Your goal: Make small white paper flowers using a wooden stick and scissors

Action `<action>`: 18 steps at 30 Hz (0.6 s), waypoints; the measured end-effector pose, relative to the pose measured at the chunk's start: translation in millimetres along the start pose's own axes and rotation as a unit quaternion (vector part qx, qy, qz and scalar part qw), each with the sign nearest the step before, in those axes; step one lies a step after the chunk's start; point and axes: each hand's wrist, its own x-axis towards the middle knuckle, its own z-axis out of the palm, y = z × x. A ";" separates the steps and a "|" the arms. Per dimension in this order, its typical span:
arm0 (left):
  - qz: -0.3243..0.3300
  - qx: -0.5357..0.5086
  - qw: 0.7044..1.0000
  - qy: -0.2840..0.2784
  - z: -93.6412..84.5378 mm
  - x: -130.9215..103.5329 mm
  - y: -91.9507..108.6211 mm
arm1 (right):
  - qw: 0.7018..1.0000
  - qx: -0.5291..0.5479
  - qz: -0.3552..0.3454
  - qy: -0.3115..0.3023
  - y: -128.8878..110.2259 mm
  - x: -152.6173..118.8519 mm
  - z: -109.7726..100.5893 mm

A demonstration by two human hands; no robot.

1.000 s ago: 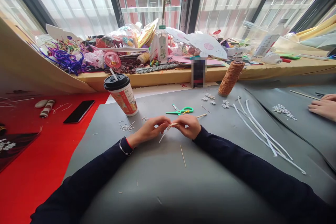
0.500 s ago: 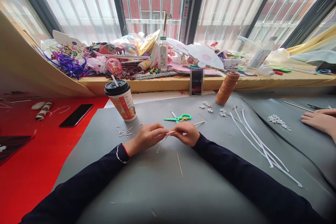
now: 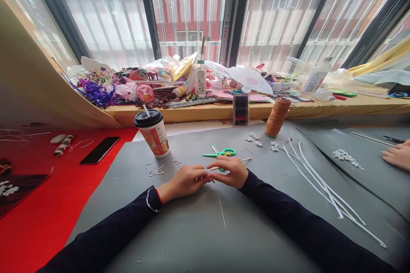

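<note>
Both hands meet over the grey table covering, fingertips almost touching. My left hand (image 3: 188, 181) is closed in a pinch on a small white piece (image 3: 210, 175), mostly hidden by the fingers. My right hand (image 3: 233, 172) holds a thin wooden stick (image 3: 246, 160) lying across its palm, with the far end poking out past the hand. Its thumb and forefinger reach toward the white piece, a little apart. Just beyond the right hand lie green-handled scissors (image 3: 221, 152). Nearer to me a thin wooden pick (image 3: 222, 213) rests on the table.
A paper cup (image 3: 153, 134) with lid and straw stands left, near white thread scraps (image 3: 155, 171). To the right are a brown twine spool (image 3: 277, 117), white cords (image 3: 317, 170) and small white flowers (image 3: 347, 158). Another person's hand (image 3: 399, 155) is at the right edge. A phone (image 3: 100, 150) lies left.
The view has tilted up, so things sit lower. My right thumb and forefinger have spread apart from their grip at the stick's tip, and the thread below is less visible.
</note>
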 end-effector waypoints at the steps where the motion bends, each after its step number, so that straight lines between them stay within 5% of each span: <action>1: -0.009 0.000 1.000 0.003 -0.3 0.1 0.3 | 1.000 -0.003 0.004 -0.011 0.4 0.7 -0.3; 9: -0.037 -0.074 0.996 0.009 0.7 2.6 1.5 | 0.996 -0.049 0.044 -0.061 6.8 -3.3 3.3; 18: -0.068 -0.117 0.991 -0.004 1.2 4.7 20.8 | 0.964 0.090 0.135 -0.211 12.1 -0.4 -11.2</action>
